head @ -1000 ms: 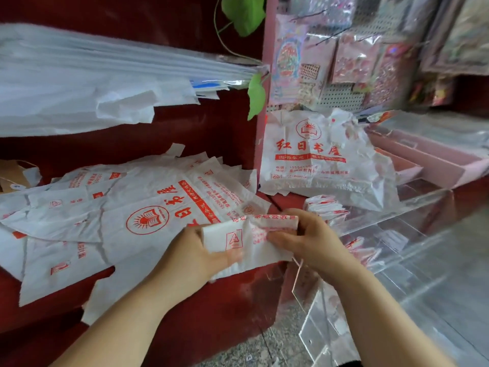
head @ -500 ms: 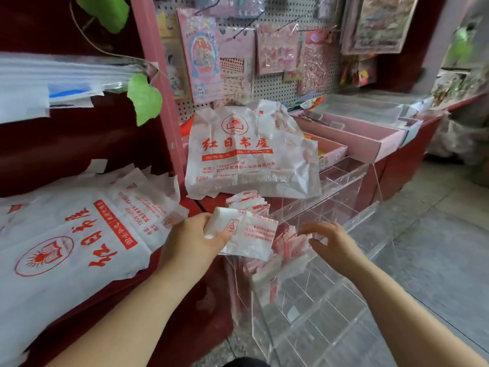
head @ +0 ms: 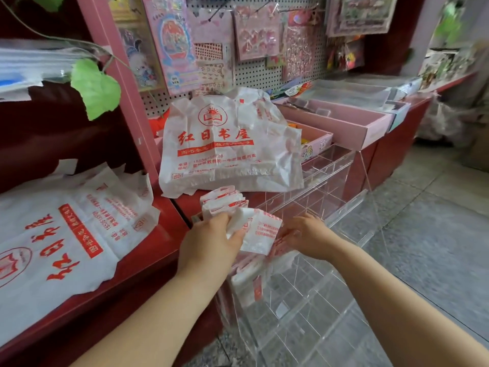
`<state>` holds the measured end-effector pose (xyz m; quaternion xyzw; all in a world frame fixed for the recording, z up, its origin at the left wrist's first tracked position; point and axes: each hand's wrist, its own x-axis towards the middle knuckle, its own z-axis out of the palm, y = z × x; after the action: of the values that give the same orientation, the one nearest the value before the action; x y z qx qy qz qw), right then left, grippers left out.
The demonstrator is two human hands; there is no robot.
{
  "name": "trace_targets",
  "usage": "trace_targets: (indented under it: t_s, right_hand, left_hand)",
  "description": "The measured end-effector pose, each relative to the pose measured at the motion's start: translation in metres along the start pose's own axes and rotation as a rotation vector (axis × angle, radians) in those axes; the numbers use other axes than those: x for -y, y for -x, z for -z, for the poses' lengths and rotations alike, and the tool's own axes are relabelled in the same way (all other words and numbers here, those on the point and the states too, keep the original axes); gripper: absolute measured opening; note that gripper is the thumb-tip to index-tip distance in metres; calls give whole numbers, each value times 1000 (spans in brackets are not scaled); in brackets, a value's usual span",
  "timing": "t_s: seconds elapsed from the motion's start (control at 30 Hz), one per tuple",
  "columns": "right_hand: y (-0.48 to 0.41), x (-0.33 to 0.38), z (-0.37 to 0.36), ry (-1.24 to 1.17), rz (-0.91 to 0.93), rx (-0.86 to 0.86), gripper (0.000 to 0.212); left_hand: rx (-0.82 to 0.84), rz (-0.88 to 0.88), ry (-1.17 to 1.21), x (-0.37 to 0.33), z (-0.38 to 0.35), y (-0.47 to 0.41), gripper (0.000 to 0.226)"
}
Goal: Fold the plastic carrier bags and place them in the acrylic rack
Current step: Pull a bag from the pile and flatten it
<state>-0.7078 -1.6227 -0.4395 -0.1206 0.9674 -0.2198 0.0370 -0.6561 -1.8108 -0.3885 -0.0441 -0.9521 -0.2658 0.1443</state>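
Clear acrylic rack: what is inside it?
Folded red-printed bags stand in the left compartments of the rack; other visible cells look empty. The left hand, right hand and held bag cover the slots beneath them.

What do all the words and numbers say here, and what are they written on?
"红日书屋": big red letters on the standing white bag.
"红日书屋": the same, turned sideways, on the flat bags on the left shelf.
Small red lines under both: too blurred to read.
Folded bag in the left hand: red print too small to read.
Cards on the pegboard: blurred.
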Motion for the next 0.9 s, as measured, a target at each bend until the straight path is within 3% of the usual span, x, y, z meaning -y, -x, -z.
trace_targets:
  t_s: [0.17, 0.33, 0.47, 0.63, 0.8, 0.9]
  right_hand:
    - [17, -13, -1, -370, -76, 9, 24]
    - [23, -22, -5, -439, -97, -11, 24]
    - [24, -23, -6, -448, -93, -21, 23]
    - [24, -23, -8, -494, -96, -37, 23]
    - [22, -30, -18, -524, -62, -123, 23]
    - [22, -33, -25, -597, -59, -236, 33]
  left_hand:
    - [40, -91, -158, -20, -25, -17, 30]
    - [-4, -170, -287, -16, -29, -31, 25]
    - [-25, -241, -250, -14, -29, -30, 25]
    - [181, -183, -293, -18, -38, -25, 21]
    - [328, -22, -29, -22, -52, -23, 26]
    - [423, -10, -16, -24, -64, -24, 26]
